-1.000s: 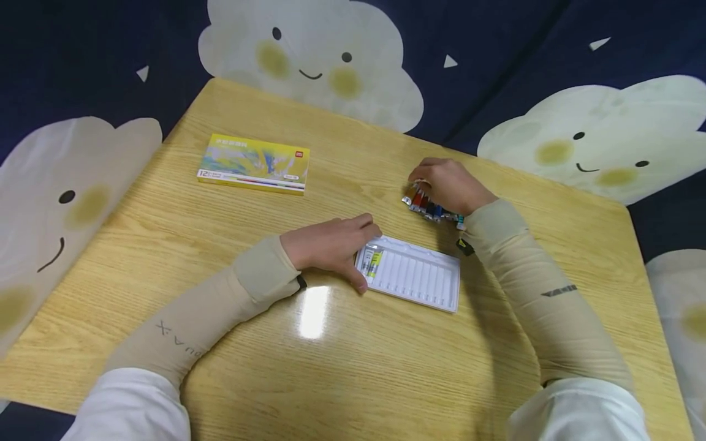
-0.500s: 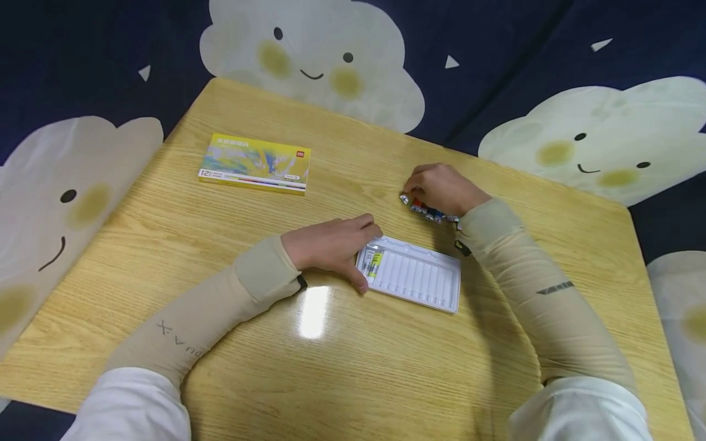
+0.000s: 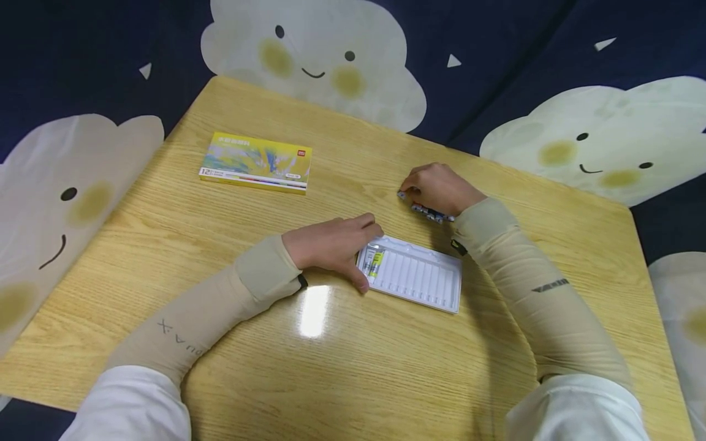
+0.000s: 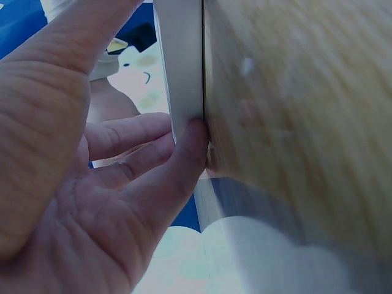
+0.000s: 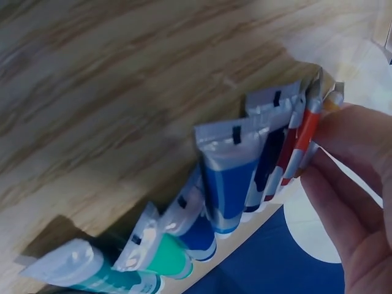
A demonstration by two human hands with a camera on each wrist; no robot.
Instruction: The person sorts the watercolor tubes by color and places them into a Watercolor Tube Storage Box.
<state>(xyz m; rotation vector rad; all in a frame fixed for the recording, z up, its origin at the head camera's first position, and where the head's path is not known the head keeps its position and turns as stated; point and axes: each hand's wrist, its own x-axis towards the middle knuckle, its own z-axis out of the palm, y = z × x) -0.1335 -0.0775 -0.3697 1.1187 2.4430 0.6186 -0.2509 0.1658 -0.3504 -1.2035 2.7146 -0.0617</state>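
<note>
My left hand (image 3: 333, 244) grips the left end of a white plastic tray (image 3: 416, 273), thumb on its near edge and fingers at the far edge. Paint tubes (image 3: 376, 262), one with a yellow-green label, lie in the leftmost slots. Beyond the tray, my right hand (image 3: 442, 187) pinches a paint tube (image 5: 334, 98) with an ochre tint at the left end of a row; the fingers hide most of it. Beside it in the right wrist view stand an orange-red tube (image 5: 304, 138), a blue tube (image 5: 229, 180) and a green tube (image 5: 168, 254), among others.
A yellow paint box (image 3: 256, 162) lies at the back left of the wooden table (image 3: 353, 367). A dark cloth (image 3: 452, 24) with printed clouds hangs around the table's far edges.
My right hand has moved slightly left and lower, its fingers now around the end tube, which sits apart from the row. The left hand and tray have stayed put.
</note>
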